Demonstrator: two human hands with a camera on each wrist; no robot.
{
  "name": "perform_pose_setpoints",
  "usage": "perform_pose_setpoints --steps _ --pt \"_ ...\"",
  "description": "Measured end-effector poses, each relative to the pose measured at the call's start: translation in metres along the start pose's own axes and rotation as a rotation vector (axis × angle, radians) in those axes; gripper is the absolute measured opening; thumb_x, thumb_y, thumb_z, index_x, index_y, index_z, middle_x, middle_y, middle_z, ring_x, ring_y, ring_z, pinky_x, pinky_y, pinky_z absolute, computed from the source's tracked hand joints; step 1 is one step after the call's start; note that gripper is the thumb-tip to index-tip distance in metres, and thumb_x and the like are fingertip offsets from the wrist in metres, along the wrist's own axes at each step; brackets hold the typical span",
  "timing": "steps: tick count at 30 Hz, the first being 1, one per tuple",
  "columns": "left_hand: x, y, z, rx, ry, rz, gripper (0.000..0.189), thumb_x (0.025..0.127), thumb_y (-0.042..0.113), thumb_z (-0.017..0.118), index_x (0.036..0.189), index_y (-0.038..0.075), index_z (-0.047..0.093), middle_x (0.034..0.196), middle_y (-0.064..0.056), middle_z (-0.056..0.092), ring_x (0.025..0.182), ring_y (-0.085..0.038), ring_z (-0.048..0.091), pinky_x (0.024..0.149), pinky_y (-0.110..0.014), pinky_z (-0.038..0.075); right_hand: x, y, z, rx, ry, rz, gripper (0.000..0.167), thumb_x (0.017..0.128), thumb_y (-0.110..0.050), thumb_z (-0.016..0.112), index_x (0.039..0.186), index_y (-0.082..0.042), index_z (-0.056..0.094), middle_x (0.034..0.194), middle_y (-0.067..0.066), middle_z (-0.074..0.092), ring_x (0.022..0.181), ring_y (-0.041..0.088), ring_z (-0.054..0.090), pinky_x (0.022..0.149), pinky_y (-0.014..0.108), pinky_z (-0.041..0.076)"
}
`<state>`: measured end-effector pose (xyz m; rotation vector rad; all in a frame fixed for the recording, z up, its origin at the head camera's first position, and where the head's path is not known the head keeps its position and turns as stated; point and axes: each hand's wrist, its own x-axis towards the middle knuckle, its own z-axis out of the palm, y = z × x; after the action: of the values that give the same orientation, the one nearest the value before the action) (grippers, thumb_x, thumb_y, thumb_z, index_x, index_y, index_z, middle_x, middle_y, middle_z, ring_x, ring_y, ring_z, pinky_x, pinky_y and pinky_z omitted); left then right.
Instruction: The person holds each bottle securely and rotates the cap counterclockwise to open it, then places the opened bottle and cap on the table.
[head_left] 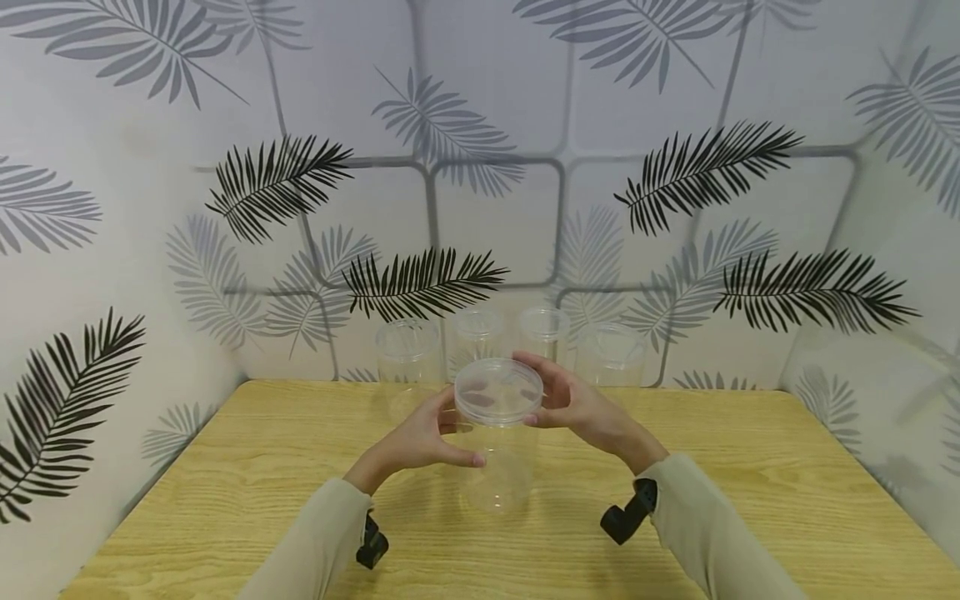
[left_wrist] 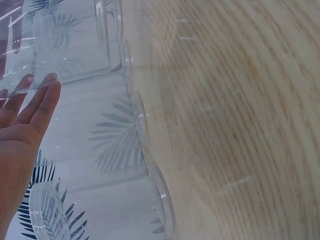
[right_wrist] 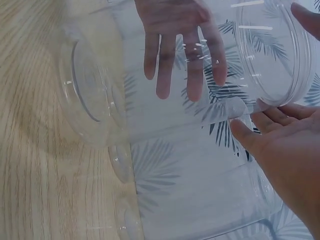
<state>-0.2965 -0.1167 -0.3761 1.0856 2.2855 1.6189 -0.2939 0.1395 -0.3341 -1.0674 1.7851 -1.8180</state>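
A tall clear plastic jar [head_left: 495,483] stands upright near the middle of the wooden table, with a round transparent lid [head_left: 498,392] on top. My left hand [head_left: 420,437] holds the jar's body from the left, thumb across the front and fingers on the far side. From the right, my right hand [head_left: 592,414] grips the lid's rim between thumb and fingers. In the right wrist view, the left fingers show through the jar wall [right_wrist: 165,122], and the right hand [right_wrist: 285,155] is at the lid end. The left wrist view has the left fingertips [left_wrist: 50,80] against the clear wall.
Behind the held jar, several more clear lidded jars stand in a row: a wide one [head_left: 408,346] at left, two narrower ones [head_left: 478,325] in the middle, another wide one [head_left: 611,350] at right. Leaf-patterned walls [head_left: 465,217] border the wooden table [head_left: 300,467].
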Motion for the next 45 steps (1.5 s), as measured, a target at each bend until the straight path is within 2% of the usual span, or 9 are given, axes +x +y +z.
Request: perform_pose_setpoints --steps 4,11,17,26,31,34,38,41,45 --pt "0.0 -0.002 -0.001 0.006 0.015 -0.005 0.088 0.067 0.02 0.082 0.139 0.025 0.032 0.136 -0.005 0.043 0.117 -0.026 0.052 0.098 -0.039 0.044 -0.002 -0.001 0.006 -0.032 0.083 -0.007 0.084 0.082 -0.015 0.069 0.145 -0.008 0.014 0.146 0.015 0.024 0.13 0.026 0.033 0.095 0.032 0.045" --pt "0.0 0.002 -0.001 0.011 0.043 -0.017 0.091 0.068 0.012 0.08 0.142 0.024 0.029 0.137 -0.006 0.042 0.118 -0.029 0.051 0.099 -0.042 0.043 -0.004 -0.003 0.025 -0.148 0.337 -0.024 0.083 0.078 -0.014 0.072 0.143 -0.006 0.021 0.149 0.012 0.025 0.139 0.032 0.018 0.11 0.05 0.023" --pt "-0.004 0.02 0.0 -0.014 0.041 -0.013 0.089 0.07 0.013 0.079 0.143 0.012 0.027 0.138 -0.015 0.04 0.118 -0.035 0.05 0.1 -0.05 0.04 -0.003 -0.002 0.042 -0.179 0.472 0.009 0.084 0.077 -0.014 0.073 0.142 -0.009 0.021 0.149 0.01 0.024 0.138 0.032 0.02 0.105 0.049 0.032" --pt "0.002 -0.002 0.0 0.022 0.075 0.004 0.09 0.069 0.016 0.081 0.142 0.014 0.029 0.135 -0.008 0.044 0.116 -0.029 0.053 0.098 -0.044 0.044 0.003 0.002 0.053 -0.224 0.55 0.017 0.077 0.076 -0.013 0.074 0.139 -0.015 0.03 0.144 0.009 0.033 0.135 0.036 0.025 0.1 0.053 0.038" --pt "0.002 -0.003 0.0 0.021 0.073 0.003 0.088 0.068 0.017 0.081 0.141 0.019 0.031 0.135 -0.006 0.045 0.116 -0.028 0.053 0.098 -0.045 0.043 0.002 0.003 0.049 -0.261 0.531 0.002 0.078 0.075 -0.016 0.075 0.139 -0.014 0.031 0.143 0.009 0.035 0.135 0.033 0.027 0.104 0.052 0.033" --pt "-0.001 0.01 0.001 0.01 0.067 -0.012 0.085 0.069 0.014 0.08 0.139 0.019 0.033 0.135 -0.007 0.045 0.117 -0.029 0.052 0.099 -0.045 0.042 0.001 0.004 0.041 -0.257 0.474 -0.015 0.077 0.076 -0.015 0.075 0.139 -0.013 0.031 0.141 0.009 0.037 0.135 0.031 0.028 0.108 0.051 0.028" --pt "-0.005 0.026 0.003 -0.003 0.054 -0.036 0.086 0.068 0.01 0.08 0.14 0.017 0.032 0.136 -0.008 0.043 0.119 -0.031 0.05 0.1 -0.043 0.042 -0.001 0.005 0.029 -0.205 0.348 -0.013 0.077 0.077 -0.015 0.073 0.14 -0.013 0.029 0.141 0.01 0.036 0.134 0.031 0.029 0.105 0.045 0.036" --pt "-0.005 0.026 0.003 -0.009 0.04 -0.03 0.088 0.068 0.01 0.08 0.14 0.016 0.031 0.136 -0.009 0.043 0.118 -0.031 0.051 0.099 -0.042 0.043 -0.001 0.004 0.018 -0.133 0.231 -0.01 0.077 0.08 -0.015 0.071 0.142 -0.011 0.026 0.141 0.01 0.034 0.131 0.028 0.035 0.096 0.035 0.045" --pt "-0.006 0.028 0.003 -0.016 0.019 -0.022 0.086 0.067 0.01 0.081 0.139 0.014 0.033 0.135 -0.01 0.044 0.117 -0.03 0.052 0.098 -0.041 0.044 0.001 0.004 0.006 -0.047 0.097 -0.011 0.076 0.082 -0.011 0.067 0.143 -0.008 0.021 0.138 0.009 0.036 0.122 0.019 0.042 0.09 0.028 0.047"
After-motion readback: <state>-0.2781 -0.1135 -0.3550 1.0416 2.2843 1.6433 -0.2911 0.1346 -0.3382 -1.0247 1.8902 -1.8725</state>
